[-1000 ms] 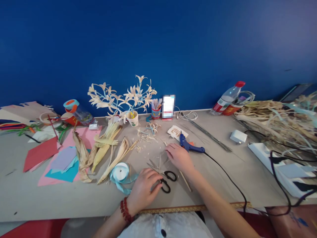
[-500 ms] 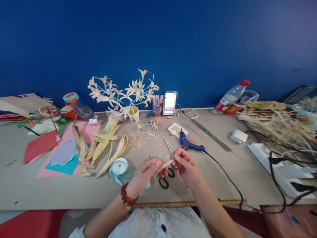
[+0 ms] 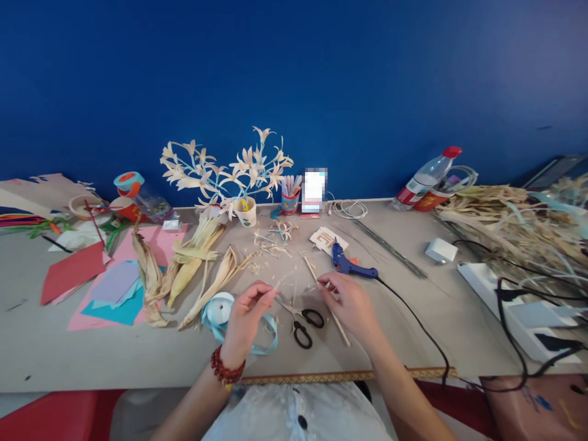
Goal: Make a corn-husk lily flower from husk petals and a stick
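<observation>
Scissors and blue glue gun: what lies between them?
In the head view, the right hand and a long pale strip lie between scissors and glue gun.

Against the blue wall (image 3: 321,79), a clear bottle (image 3: 420,181) with a red cap sits right beside a red cup (image 3: 430,199); a white cable (image 3: 353,215) lies coiled near an upright phone (image 3: 313,191), its screen blurred. Over right, black plugs (image 3: 511,295) sit on a white power strip (image 3: 549,353). Off left, a lavender sheet (image 3: 117,283) overlaps teal paper (image 3: 117,312) on a pink sheet (image 3: 169,244).
</observation>
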{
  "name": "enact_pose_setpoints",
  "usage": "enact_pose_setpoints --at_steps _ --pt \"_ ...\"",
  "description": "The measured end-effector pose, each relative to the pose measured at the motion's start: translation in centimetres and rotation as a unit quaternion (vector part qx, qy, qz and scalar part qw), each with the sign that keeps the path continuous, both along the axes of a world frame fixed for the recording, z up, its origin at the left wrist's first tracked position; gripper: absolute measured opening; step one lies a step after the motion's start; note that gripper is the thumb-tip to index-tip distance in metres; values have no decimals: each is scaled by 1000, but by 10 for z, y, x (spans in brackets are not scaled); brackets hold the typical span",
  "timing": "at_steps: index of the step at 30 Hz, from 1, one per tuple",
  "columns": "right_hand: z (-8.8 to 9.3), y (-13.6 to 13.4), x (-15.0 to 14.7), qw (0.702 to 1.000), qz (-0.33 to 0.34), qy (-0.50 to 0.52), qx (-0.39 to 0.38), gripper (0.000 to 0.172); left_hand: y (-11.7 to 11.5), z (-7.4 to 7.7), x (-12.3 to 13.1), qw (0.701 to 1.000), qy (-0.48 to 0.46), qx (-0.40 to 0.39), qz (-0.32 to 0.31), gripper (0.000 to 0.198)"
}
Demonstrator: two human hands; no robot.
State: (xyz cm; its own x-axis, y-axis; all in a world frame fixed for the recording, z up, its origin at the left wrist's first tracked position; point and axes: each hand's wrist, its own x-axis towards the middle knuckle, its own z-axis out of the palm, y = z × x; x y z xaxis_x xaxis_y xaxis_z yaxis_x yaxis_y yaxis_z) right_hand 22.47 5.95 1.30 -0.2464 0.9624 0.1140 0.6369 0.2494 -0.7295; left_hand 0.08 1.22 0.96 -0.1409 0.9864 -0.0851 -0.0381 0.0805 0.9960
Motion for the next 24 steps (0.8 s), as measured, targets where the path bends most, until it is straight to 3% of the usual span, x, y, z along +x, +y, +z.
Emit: enact_pose_setpoints --at_steps 3,9,12,15,19,22,24 --pt "-11 6 -12 991 49 -121 35 16 -2 -13 -1 999 1 -14 30 20" --pt "-27 9 -45 990 91 -101 27 8 -4 -22 -1 999 38 25 4 15" --pt "-18 1 -49 995 89 -35 29 12 -6 -21 1 998 23 40 -43 12" --pt "-3 -11 -48 992 82 98 18 15 -10 -17 8 995 -11 33 -89 12" --pt "8 -21 -38 980 80 181 20 18 -14 -11 16 994 -49 31 -92 10" --pt "6 -11 -21 990 30 137 32 20 -13 -10 14 992 -118 -18 -49 11" --pt "3 4 -9 998 -23 18 54 22 -12 -9 10 982 -181 -49 -19 11"
